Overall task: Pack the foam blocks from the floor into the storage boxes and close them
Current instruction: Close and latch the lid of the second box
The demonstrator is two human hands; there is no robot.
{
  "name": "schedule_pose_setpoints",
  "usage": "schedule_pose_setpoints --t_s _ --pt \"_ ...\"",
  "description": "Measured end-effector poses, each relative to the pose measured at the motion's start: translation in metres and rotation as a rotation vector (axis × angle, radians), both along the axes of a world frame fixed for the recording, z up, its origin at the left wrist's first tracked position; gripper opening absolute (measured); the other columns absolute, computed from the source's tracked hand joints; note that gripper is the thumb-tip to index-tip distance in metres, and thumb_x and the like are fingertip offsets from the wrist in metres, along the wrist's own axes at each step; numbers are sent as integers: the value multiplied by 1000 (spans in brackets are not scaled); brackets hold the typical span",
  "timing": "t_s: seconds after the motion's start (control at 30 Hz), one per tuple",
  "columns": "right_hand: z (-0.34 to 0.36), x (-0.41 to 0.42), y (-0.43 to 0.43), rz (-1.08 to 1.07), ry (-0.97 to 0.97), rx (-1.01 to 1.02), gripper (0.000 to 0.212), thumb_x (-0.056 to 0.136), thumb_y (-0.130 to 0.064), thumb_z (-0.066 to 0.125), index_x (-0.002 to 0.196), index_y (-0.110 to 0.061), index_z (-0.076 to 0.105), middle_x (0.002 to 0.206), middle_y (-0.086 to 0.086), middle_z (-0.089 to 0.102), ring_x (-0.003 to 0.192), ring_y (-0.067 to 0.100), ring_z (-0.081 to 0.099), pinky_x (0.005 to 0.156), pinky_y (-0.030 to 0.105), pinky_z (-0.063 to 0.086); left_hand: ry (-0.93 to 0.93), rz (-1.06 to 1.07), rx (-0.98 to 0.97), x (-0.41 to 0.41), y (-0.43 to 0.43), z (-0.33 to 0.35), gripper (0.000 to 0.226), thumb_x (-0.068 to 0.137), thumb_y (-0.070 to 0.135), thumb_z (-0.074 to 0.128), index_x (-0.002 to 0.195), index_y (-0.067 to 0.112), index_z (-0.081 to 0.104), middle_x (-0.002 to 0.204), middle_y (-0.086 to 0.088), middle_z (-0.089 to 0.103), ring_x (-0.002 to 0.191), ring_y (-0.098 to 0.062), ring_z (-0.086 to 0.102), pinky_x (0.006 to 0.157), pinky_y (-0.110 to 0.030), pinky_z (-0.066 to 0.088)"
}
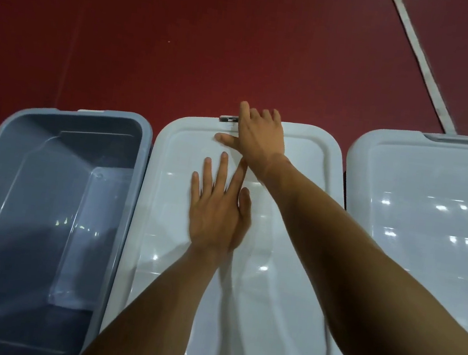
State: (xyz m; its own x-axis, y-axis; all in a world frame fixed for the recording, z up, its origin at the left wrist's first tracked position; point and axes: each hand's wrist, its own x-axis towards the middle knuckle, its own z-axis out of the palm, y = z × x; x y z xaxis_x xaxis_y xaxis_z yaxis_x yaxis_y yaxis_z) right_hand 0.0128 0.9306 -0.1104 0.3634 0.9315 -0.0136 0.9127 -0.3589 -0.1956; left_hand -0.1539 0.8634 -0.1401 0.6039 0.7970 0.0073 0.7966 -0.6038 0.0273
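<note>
On the slick, bendy-looking middle lid, left hand presses flat while right hand pinches its far rim, the likeliest hold.

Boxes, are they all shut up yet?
Not quite. The right-side white plastic lid looks already on its box. The middle white plastic lid is in hand: the left hand presses flat on it, the right hand is at its far edge. The open grey plastic box on the left has no lid.
</note>
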Motion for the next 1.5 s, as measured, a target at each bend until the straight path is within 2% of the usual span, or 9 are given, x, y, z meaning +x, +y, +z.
schedule_pose_setpoints --t_s 0.13,0.37,0.73,0.9,1.03,1.13,1.23,1.33,1.5 --pt "-3 1 1 17 0 -40 78 88 -80 37 139 -21 45 134 6 60 129 33 51 121 55 20 0 3 8 0 0 0 67 102 62 13 161 33 1 168 -3 0 154 -33 -5 122 -56 2" --pt "-3 -9 -12 8 -4 44 61 97 -66 39 137 -22 53 130 3 63 127 29 53 123 48 18 29 2 23 0 -2 1 66 102 61 9 161 32 6 168 -2 1 154 -32 -5 122 -56 2" --pt "-18 -13 -30 33 -84 76 56 105 -50 22 153 -23 32 151 7 43 145 32 32 124 51 11 60 24 31 0 0 -4 65 102 60 13 160 30 15 168 -2 1 155 -30 -6 122 -54 1" --pt "-12 -17 -41 29 -124 -44 67 104 -56 8 161 -22 2 168 11 7 154 35 2 123 56 2 28 7 31 -1 1 -5 66 102 60 17 160 29 15 168 -2 5 155 -30 -3 123 -54 1" --pt "-1 -44 -117 95 -56 -192 74 99 -61 -3 159 -18 -13 166 12 -19 152 33 -19 121 57 -1 47 -14 -31 -6 1 2 72 99 64 24 161 33 5 169 -3 -2 154 -30 -7 123 -54 -3" --pt "18 -55 -186 153 -43 -368 87 92 -75 1 159 -21 -15 165 9 -22 151 32 -21 121 58 -5 103 -31 -166 -4 -1 28 68 100 64 15 159 38 -7 168 -3 -11 154 -32 -10 121 -60 2" --pt "49 -64 -222 201 -111 -494 109 81 -90 14 159 -19 -13 167 11 -14 154 34 -11 121 59 -7 247 -90 -318 -11 -4 70 75 93 75 6 156 41 -14 166 -1 -21 152 -32 -19 119 -60 -11" --pt "83 -58 -242 89 -104 -430 117 78 -92 26 158 -19 -16 166 16 -14 153 39 -9 120 61 -6 290 -118 -338 -22 -14 110 80 91 79 11 156 41 -17 163 -1 -28 150 -32 -26 118 -59 -14" --pt "146 -25 -286 -77 -149 -375 124 70 -97 21 159 -17 -13 166 17 -14 152 41 -10 118 66 -3 275 -219 -271 -25 -44 159 92 87 84 25 155 41 -20 161 -2 -34 147 -35 -31 117 -59 -16"
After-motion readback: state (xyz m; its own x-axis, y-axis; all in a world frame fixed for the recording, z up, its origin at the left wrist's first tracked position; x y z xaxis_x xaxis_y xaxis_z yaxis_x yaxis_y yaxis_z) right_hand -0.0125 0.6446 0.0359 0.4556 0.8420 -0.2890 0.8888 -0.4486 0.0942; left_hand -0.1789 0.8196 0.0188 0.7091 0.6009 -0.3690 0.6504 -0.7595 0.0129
